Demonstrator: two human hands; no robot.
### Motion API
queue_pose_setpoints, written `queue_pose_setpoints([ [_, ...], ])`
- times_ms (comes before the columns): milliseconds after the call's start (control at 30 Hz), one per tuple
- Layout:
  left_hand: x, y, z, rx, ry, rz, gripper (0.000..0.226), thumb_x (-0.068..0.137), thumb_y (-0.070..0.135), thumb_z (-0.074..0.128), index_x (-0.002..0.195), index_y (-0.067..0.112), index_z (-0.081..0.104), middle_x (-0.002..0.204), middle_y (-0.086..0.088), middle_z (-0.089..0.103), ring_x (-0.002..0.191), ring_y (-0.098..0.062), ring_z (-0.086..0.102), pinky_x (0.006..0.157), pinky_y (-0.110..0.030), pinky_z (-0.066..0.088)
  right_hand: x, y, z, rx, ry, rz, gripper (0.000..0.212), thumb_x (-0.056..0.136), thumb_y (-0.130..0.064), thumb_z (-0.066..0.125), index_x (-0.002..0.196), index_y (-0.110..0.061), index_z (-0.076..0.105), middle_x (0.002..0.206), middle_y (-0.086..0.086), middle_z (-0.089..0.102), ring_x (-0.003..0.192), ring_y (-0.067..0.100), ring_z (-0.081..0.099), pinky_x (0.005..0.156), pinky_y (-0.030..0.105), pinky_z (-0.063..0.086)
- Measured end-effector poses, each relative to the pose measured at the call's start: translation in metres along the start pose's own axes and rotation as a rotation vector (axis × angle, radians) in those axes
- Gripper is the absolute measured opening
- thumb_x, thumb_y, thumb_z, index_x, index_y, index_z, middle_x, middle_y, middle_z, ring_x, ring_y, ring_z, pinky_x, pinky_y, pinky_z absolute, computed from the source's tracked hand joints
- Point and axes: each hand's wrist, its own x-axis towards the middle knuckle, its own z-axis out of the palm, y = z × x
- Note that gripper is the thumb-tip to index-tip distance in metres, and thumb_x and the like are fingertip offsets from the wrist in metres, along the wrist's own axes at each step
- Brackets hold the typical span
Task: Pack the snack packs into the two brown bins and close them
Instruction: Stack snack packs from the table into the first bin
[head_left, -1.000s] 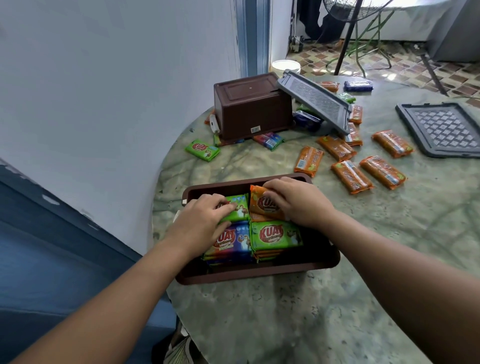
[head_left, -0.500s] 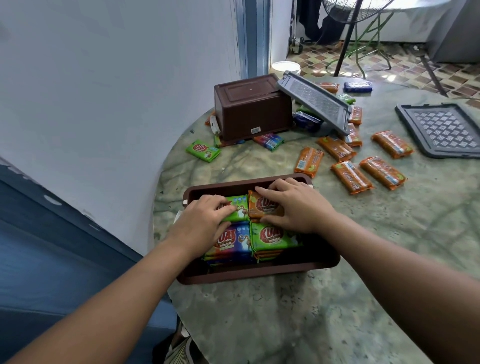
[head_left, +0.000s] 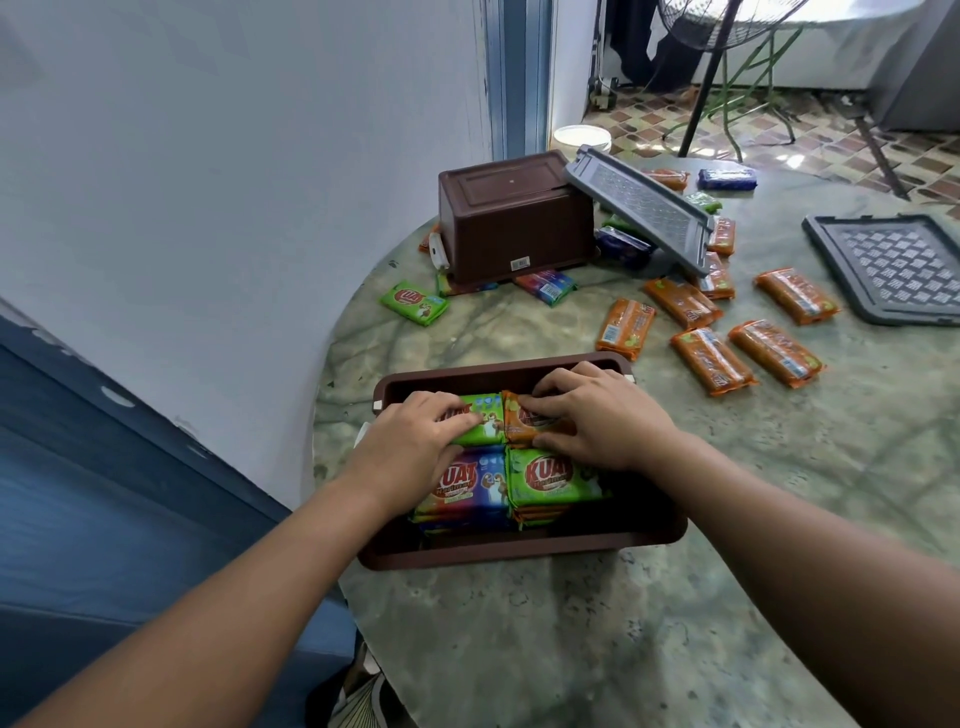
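Two bare hands work inside an open brown plastic bin (head_left: 519, 551) at the near edge of a round, green marbled bench (head_left: 571, 649). The left hand (head_left: 410, 447) rests curled on a green snack pack (head_left: 480, 423) in the bin's far row, its fingers (head_left: 457, 421) pressing the wrapper's top; whether they pinch it cannot be told. The right hand (head_left: 597, 421) is curled around an orange snack pack (head_left: 524, 428) just beside it, thumb at the pack's near edge and fingertips along its far edge. Nearer the camera, a blue-and-red pack (head_left: 467, 486) and another green pack (head_left: 553, 478) top two stacks filling the bin's near row.

Beyond the bin, several long orange wrapped packs (head_left: 711, 361) lie loose on the bench, with a lone green pack (head_left: 414, 303) toward the wall. A second brown plastic bin (head_left: 511, 223) sits upside down farther back, resting on a few packs, one multicoloured pack (head_left: 545, 287) poking out from under it. A grey lattice lid (head_left: 641, 208) leans tilted against that bin over more packs, and another grey lid (head_left: 898, 267) lies flat at the right. A blue pack (head_left: 726, 178) sits near the bench's far edge.
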Motion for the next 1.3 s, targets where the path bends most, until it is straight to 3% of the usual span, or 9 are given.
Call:
queue_pose_setpoints([
  [267,-0.001,0.005,-0.005,-0.005,-0.026,-0.001,0.051,0.092,0.05,0.063,0.137,0.025,0.061,0.13,0.003,0.057,0.119,-0.017,0.052,0.092,-0.039,0.051,-0.004,-0.004,0.0,0.087,0.068,0.028,0.057,0.097,-0.067,0.048,0.148,-0.041,0.051,0.142,-0.014,0.053,0.128,0.013,0.049,0.102,0.035,0.042],
  [400,0.005,0.006,-0.013,-0.188,0.078,-0.084,0.038,0.099,0.048,0.055,0.124,0.022,0.067,0.111,0.007,0.06,0.104,-0.011,0.054,0.087,-0.032,0.05,-0.005,-0.004,-0.003,0.316,0.282,0.067,0.037,0.097,-0.056,0.055,0.122,-0.032,0.069,0.112,-0.012,0.061,0.103,0.009,0.06,0.086,0.034,0.053],
  [600,0.061,-0.011,-0.036,-0.317,0.195,-0.268,0.017,0.102,0.035,0.052,0.095,0.024,0.063,0.084,0.009,0.058,0.078,-0.01,0.055,0.066,-0.033,0.046,0.032,-0.001,-0.022,0.445,0.555,0.169,0.021,0.1,-0.044,0.061,0.096,-0.025,0.07,0.087,-0.01,0.06,0.08,0.008,0.057,0.069,0.033,0.05],
  [767,0.121,-0.063,-0.025,-0.224,-0.027,-0.409,0.016,0.098,0.03,0.054,0.099,0.02,0.067,0.091,0.001,0.065,0.084,-0.02,0.06,0.073,-0.038,0.052,0.079,0.013,-0.029,0.422,0.354,0.29,0.022,0.101,-0.045,0.058,0.101,-0.028,0.073,0.091,-0.011,0.065,0.086,0.011,0.061,0.072,0.034,0.051],
  [900,0.154,-0.105,0.002,-0.089,-0.315,-0.491,0.03,0.099,0.03,0.051,0.123,0.018,0.063,0.121,-0.009,0.064,0.109,-0.029,0.06,0.091,-0.043,0.053,0.108,0.03,-0.026,0.449,0.136,0.403,0.024,0.101,-0.047,0.057,0.109,-0.03,0.073,0.101,-0.009,0.071,0.094,0.014,0.064,0.071,0.031,0.049],
  [1067,0.178,-0.142,0.039,0.088,-0.541,-0.486,0.052,0.098,0.015,0.044,0.15,0.011,0.04,0.151,-0.019,0.041,0.134,-0.037,0.045,0.108,-0.047,0.044,0.136,0.048,-0.015,0.436,-0.006,0.475,0.024,0.101,-0.046,0.058,0.113,-0.03,0.071,0.104,-0.007,0.07,0.094,0.015,0.063,0.082,0.034,0.053],
  [1167,0.184,-0.156,0.054,0.109,-0.608,-0.485,0.068,0.095,0.006,0.041,0.159,0.005,0.019,0.166,-0.021,0.013,0.152,-0.039,0.018,0.122,-0.046,0.026,0.149,0.058,-0.007,0.399,-0.057,0.519,0.03,0.099,-0.05,0.059,0.119,-0.031,0.069,0.111,-0.003,0.071,0.1,0.018,0.064,0.088,0.037,0.056],
  [1233,0.186,-0.161,0.061,0.088,-0.635,-0.496,0.076,0.094,0.003,0.038,0.161,0.004,0.003,0.169,-0.019,-0.002,0.156,-0.038,0.001,0.125,-0.046,0.017,0.156,0.064,-0.003,0.374,-0.085,0.543,0.036,0.098,-0.053,0.058,0.125,-0.03,0.067,0.113,-0.001,0.071,0.102,0.02,0.064,0.09,0.038,0.056],
  [1300,0.185,-0.161,0.069,0.086,-0.621,-0.483,0.078,0.093,0.002,0.039,0.161,0.004,0.0,0.169,-0.019,-0.002,0.156,-0.038,0.004,0.125,-0.046,0.018,0.16,0.069,0.001,0.362,-0.108,0.561,0.039,0.097,-0.055,0.058,0.127,-0.03,0.065,0.115,0.0,0.071,0.103,0.02,0.065,0.091,0.039,0.056],
])
